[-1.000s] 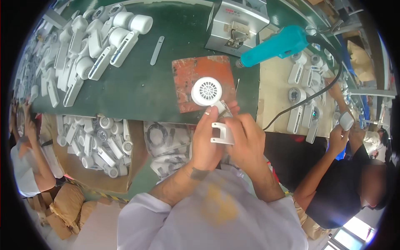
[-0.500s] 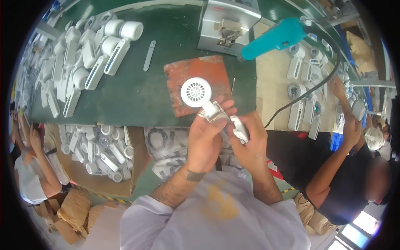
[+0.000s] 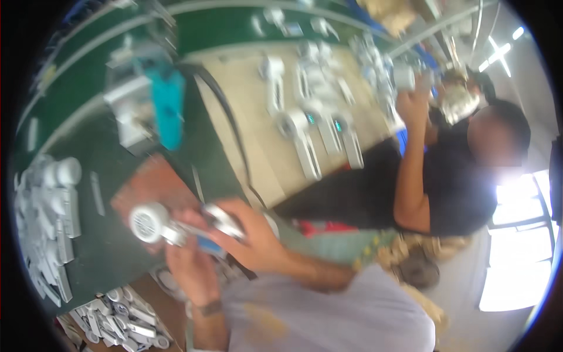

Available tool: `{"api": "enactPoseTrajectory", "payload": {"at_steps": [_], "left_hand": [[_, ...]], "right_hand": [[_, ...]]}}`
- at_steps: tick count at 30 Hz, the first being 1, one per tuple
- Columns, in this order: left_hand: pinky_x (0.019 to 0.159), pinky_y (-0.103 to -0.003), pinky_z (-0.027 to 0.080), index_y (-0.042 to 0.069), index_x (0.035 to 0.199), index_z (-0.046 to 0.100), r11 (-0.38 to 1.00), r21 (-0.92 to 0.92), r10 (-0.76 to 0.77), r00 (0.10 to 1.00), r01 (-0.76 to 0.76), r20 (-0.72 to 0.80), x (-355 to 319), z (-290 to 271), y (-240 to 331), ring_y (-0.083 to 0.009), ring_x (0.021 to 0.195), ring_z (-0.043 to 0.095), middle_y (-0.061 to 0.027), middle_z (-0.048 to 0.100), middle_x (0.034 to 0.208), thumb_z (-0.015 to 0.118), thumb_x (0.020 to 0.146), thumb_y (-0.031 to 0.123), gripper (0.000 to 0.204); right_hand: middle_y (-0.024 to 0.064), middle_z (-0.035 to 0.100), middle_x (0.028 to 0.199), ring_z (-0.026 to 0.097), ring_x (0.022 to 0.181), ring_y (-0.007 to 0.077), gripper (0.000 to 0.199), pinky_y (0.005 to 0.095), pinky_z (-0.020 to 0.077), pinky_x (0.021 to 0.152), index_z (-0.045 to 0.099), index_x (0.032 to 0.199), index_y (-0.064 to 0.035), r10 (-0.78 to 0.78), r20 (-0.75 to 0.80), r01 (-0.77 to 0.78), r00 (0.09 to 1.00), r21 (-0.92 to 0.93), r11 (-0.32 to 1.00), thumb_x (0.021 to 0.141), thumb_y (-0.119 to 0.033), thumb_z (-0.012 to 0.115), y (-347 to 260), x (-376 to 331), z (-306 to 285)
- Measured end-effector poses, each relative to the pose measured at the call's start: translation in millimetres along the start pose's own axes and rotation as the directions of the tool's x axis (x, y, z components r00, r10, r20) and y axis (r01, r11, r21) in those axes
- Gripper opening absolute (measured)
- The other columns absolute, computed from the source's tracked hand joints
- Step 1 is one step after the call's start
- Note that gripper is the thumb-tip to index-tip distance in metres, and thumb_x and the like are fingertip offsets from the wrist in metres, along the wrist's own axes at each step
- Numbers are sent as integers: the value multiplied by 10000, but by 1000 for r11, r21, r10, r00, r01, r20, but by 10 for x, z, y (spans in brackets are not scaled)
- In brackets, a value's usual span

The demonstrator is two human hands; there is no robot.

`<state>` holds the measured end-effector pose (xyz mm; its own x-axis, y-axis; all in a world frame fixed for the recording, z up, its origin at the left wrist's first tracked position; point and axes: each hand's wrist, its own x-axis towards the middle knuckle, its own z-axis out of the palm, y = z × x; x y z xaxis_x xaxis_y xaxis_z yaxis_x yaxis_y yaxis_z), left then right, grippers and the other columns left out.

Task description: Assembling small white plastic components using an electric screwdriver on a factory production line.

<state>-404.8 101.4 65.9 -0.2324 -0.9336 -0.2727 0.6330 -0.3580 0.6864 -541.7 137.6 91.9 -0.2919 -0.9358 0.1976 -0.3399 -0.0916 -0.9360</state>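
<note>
My left hand (image 3: 190, 267) grips a small white handheld fan by its neck and lower body, its round grilled head (image 3: 148, 223) pointing left. Close beside it, my right hand (image 3: 249, 234) is closed on a white curved handle shell (image 3: 223, 220). Both hands are over the near edge of a worn orange-red mat (image 3: 155, 182). Motion blur hides the fingertips and the fan's inner parts. Beyond the mat, a teal power screwdriver (image 3: 167, 108) stands out against a silver box-like device (image 3: 126, 111).
White fans crowd the bench's left (image 3: 50, 217), and more fill a carton (image 3: 120, 320) below. Fans, some with lit displays, lie on a beige board (image 3: 258, 141) to the right. A black cable (image 3: 234, 129) crosses it. A co-worker in black (image 3: 451, 188) sits at the right.
The view has swung right, so bench and mat appear farther left and the co-worker nearer the middle. Both hands keep their parts; the picture is now blurred.
</note>
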Motion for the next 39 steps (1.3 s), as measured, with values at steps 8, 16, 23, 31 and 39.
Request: {"api": "enactPoseTrajectory", "payload": {"at_steps": [8, 16, 23, 31, 39], "left_hand": [[1075, -433, 416, -82, 1406, 418, 963, -253, -80, 994, 95, 68, -42, 90, -137, -298, 1234, 531, -194, 537, 1351, 519, 1008, 173, 483], [1106, -420, 388, -47, 1388, 441, 986, -168, -9, 999, 18, 51, -25, 143, -39, -230, 1259, 508, -117, 547, 1336, 445, 1074, 328, 489], [1128, -448, 361, -49, 1396, 433, 970, -242, -5, 999, 16, 45, 48, 23, -175, -285, 1269, 506, -186, 531, 1368, 437, 1067, 339, 508], [1067, -385, 410, -14, 1386, 463, 932, -345, -95, 994, 106, 48, -65, 184, 37, -228, 1205, 552, -133, 572, 1335, 274, 1078, 502, 630], [1108, -432, 403, 24, 1412, 439, 954, -281, -99, 995, 101, 23, -70, 122, -3, -286, 1304, 510, -158, 505, 1444, 246, 1054, 570, 681]], "right_hand": [[170, 606, 1050, 645, 958, 353, 537, 402, 520, 795, 560, 1253, -19, -48, 86, 59, 995, -127, 990, 845, -299, 770, -83, -120, -147], [226, 544, 1280, 568, 1167, 366, 564, 420, 456, 993, 412, 1406, 21, -9, 116, 5, 993, 37, 999, 964, -262, 622, -183, -157, -79], [193, 574, 1159, 592, 1040, 354, 555, 424, 497, 901, 569, 1332, -27, -159, -6, 151, 987, -281, 948, 837, -186, 762, -137, -83, -180], [152, 555, 1052, 625, 901, 297, 567, 392, 534, 749, 619, 1266, -42, -192, 145, 234, 971, -383, 894, 734, -90, 809, -306, -54, 95], [169, 554, 1069, 610, 936, 343, 524, 409, 514, 738, 591, 1211, -16, -229, 209, 304, 951, -481, 822, 742, -105, 806, -201, 47, 297]]}}
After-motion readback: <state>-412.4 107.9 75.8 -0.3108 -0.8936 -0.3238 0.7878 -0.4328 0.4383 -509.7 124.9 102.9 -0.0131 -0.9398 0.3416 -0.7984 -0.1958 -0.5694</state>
